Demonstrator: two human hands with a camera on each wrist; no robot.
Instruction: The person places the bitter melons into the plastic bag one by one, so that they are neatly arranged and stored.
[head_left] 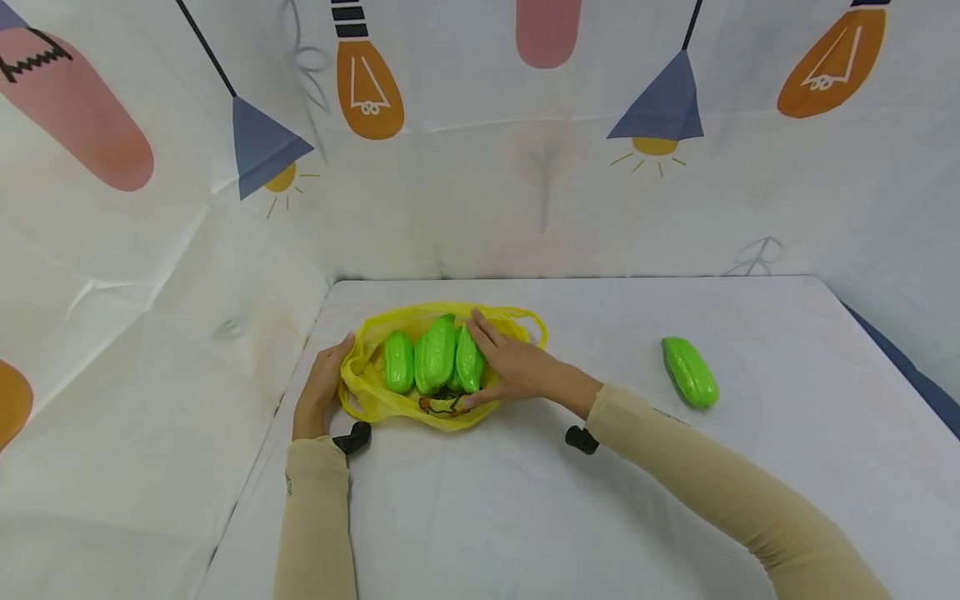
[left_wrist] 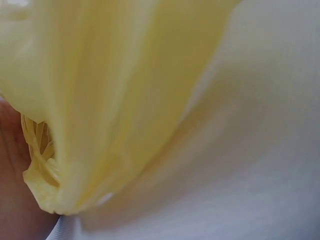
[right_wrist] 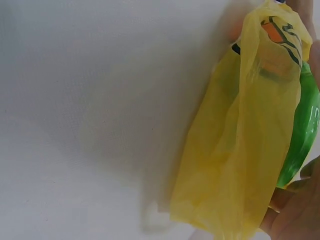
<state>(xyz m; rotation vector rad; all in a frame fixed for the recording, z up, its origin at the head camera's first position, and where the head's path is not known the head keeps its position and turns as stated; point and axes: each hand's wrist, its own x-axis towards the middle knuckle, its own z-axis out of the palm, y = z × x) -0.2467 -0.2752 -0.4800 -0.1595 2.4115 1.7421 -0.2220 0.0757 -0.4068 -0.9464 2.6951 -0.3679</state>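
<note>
A yellow plastic bag (head_left: 397,408) lies with its mouth spread, several glossy green ribbed fruits (head_left: 438,354) that look like star fruits inside it. My left hand (head_left: 321,392) holds the bag's left edge; its thumb is hidden. In the left wrist view the bag (left_wrist: 115,100) fills much of the picture beside the palm. My right hand (head_left: 517,367) reaches over the bag's right side, fingers straight and spread from the thumb, touching the rightmost fruit (head_left: 469,360). In the right wrist view a green fruit (right_wrist: 302,125) shows behind the bag's printed side.
One more green fruit (head_left: 690,372) lies alone on the white tabletop (head_left: 480,517), to the right of my right hand. A bag handle loop (head_left: 536,321) stretches out past the fingers. Behind the table hangs a white curtain (head_left: 465,200) printed with lamps and bulbs.
</note>
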